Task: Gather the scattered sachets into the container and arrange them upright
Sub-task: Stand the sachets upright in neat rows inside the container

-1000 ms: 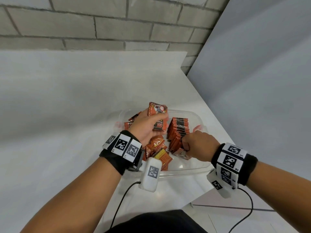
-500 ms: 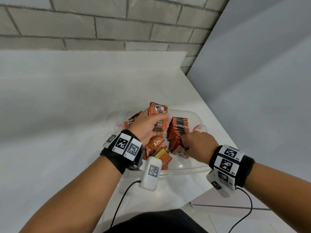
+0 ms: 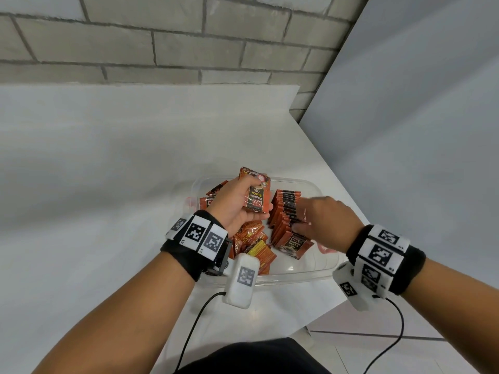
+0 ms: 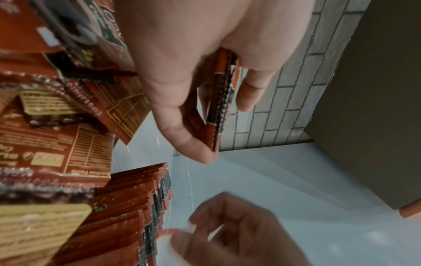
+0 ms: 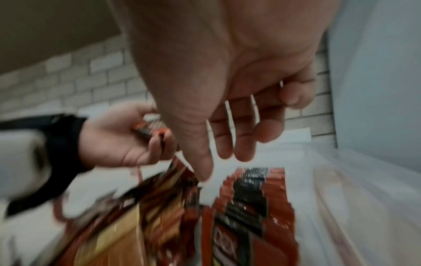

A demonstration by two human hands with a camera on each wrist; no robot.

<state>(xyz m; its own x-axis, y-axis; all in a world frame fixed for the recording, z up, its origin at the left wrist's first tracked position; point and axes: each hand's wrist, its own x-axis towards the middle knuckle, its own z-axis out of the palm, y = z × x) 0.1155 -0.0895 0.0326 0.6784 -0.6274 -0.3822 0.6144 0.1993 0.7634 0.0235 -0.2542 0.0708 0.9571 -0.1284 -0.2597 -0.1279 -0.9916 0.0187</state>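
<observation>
Clear plastic container (image 3: 297,278) on white table (image 3: 108,184) | left hand (image 3: 237,209) curled round a small stack of sachets (image 3: 256,194), held above it | right hand (image 3: 321,220) loosely spread, nothing gripped, fingertips at upright row (image 3: 287,214) | risk: row may be toppled onto loose sachets (image 3: 253,244) if nudged.

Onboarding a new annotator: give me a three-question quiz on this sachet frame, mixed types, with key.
1. True or false: the left hand holds a sachet.
2. Where does the upright row of sachets stand in the clear container? A) the person's right side B) the person's left side C) outside it
3. Fill in: the right hand is above the upright row, its fingers loose and gripping ____.

Key: 1 true; 2 A; 3 nothing
</observation>
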